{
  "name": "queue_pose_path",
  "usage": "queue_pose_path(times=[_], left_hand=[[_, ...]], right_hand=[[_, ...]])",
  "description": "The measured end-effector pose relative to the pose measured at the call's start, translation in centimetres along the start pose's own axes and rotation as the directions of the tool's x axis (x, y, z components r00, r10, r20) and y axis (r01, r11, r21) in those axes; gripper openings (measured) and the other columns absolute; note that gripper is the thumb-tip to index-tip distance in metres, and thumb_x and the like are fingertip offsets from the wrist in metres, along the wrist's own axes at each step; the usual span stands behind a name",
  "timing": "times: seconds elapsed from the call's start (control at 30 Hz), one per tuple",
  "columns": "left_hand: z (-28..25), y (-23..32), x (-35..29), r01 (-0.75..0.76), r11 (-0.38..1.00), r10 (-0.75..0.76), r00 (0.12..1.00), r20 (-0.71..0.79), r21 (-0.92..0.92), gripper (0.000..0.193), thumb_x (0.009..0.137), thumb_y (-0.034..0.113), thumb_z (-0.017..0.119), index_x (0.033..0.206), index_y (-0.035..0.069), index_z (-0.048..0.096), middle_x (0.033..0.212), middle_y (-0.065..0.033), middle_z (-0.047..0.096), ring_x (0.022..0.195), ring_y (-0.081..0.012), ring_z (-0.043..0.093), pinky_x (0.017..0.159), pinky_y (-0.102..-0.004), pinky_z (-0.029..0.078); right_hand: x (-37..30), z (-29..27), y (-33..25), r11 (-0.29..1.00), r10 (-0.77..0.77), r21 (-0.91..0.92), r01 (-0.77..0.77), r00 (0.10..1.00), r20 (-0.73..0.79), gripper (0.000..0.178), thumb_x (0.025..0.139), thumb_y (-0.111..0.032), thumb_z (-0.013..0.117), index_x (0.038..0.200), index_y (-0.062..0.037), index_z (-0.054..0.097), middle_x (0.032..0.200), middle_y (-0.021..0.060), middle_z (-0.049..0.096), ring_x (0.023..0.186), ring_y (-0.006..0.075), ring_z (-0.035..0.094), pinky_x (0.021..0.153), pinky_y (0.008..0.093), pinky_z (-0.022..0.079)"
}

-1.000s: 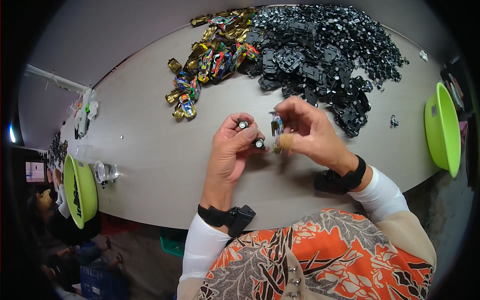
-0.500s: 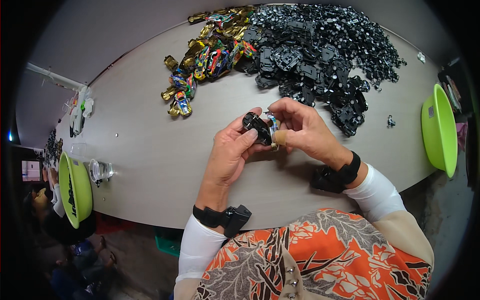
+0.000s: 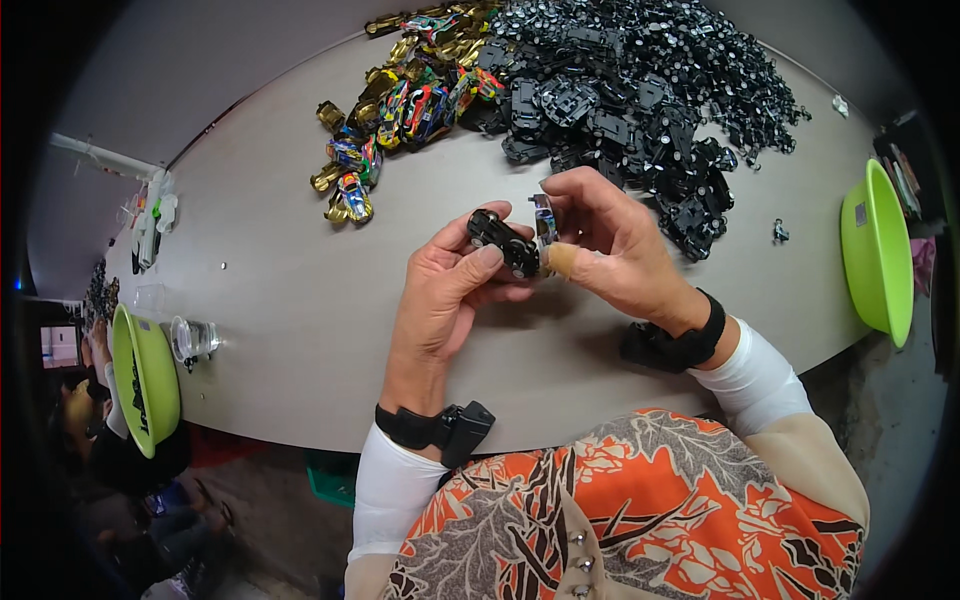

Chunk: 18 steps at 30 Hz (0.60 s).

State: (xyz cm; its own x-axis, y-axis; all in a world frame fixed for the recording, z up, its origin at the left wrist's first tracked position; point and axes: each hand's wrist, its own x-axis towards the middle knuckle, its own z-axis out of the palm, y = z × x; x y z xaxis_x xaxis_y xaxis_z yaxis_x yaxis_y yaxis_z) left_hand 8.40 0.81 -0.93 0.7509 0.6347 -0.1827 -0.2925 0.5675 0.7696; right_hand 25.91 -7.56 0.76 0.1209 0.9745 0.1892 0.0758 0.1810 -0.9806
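A black toy car chassis (image 3: 500,240) with small wheels is gripped in my left hand (image 3: 440,285), the thumb on its near end. Close to its right, my right hand (image 3: 625,250) pinches a shiny, multicoloured toy car body shell (image 3: 544,218), turned on edge. A tan bandage or tape wraps the right thumb (image 3: 563,261). Both hands are closed and raised over the table's middle. Whether shell and chassis touch cannot be made out.
Beyond my hands lie gold and multicoloured car shells (image 3: 415,110), black chassis (image 3: 610,110) and small wheel parts (image 3: 730,80) in heaps. Green basins stand at right (image 3: 880,255) and left (image 3: 165,385). A clear cup (image 3: 192,340) sits beside the left basin. Another person (image 3: 85,400) is at far left.
Both hands have shifted slightly left. The chassis has turned in my left hand and now shows its wheels; the shell is held more upright and slightly apart from it.
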Motion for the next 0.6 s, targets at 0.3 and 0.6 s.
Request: queue_pose_path(times=[0.3,0.6], left_hand=[[-0.17,-0.27,-0.04,-0.007,1.000,0.006,1.000,0.017,0.006,0.047,0.082,0.006,0.065,0.124,-0.004,0.047,0.105,-0.0142,0.063,0.086,-0.0211,0.066,0.068,-0.0305,0.059],[0.28,-0.55,-0.33,-0.040,0.987,0.041,0.999,0.000,0.155,0.039,0.078,-0.001,0.067,0.115,-0.004,0.056,0.100,-0.0114,0.064,0.085,-0.0164,0.064,0.069,-0.0296,0.059]], right_hand=[[-0.03,0.21,0.13,0.978,-0.092,-0.187,0.092,0.996,0.013,0.041,0.075,-0.003,0.062,0.113,-0.0012,0.046,0.081,0.0053,0.056,0.063,0.0093,0.052,0.054,0.0249,0.043],[-0.28,0.78,-0.40,0.941,-0.102,-0.318,0.118,0.993,0.067,0.036,0.072,-0.002,0.060,0.107,-0.0014,0.049,0.082,0.0117,0.054,0.060,0.0224,0.056,0.053,0.0319,0.044]])
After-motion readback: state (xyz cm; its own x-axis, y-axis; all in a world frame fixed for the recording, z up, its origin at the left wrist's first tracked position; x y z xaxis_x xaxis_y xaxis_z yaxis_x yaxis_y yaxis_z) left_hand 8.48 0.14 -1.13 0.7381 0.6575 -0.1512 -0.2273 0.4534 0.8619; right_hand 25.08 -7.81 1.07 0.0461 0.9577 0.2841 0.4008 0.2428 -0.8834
